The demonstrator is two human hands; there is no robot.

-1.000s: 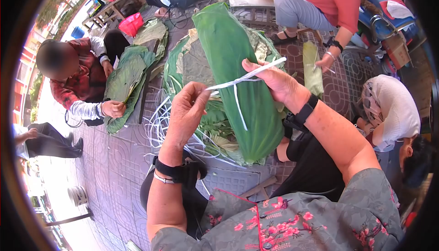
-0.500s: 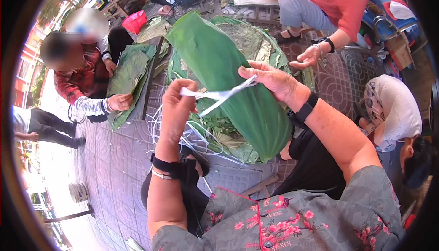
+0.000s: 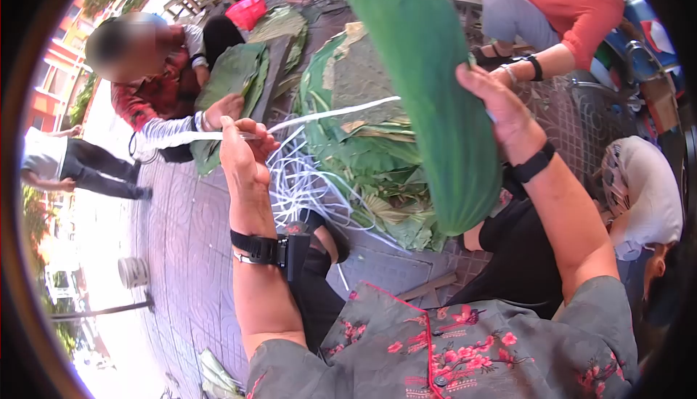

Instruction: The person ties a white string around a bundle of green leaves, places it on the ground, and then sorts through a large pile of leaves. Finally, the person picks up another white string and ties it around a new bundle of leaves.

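A long, rolled bundle of large green leaves (image 3: 439,108) stands tilted before me, its top cut off by the view's upper edge. My right hand (image 3: 504,105) grips it along its right side, the fingers partly hidden behind it. My left hand (image 3: 247,151), off to the left, is closed on a white plastic strip (image 3: 334,114). That strip runs taut from the hand to the bundle's left edge, and a loose end sticks out leftward past the fingers. Under the bundle lies a thick stack of leaves (image 3: 359,72).
A tangle of white strips (image 3: 294,181) lies beside the leaf stack. At left, a person in a red checked sleeve (image 3: 134,105) handles a leaf pile (image 3: 232,72). A person in an orange shirt (image 3: 573,7) sits at upper right. A pink basket (image 3: 247,12) stands behind.
My left hand has pulled the strip away leftward, and no strip crosses the bundle's front now. The bundle has moved up and right, more upright, with my right hand now along its side.
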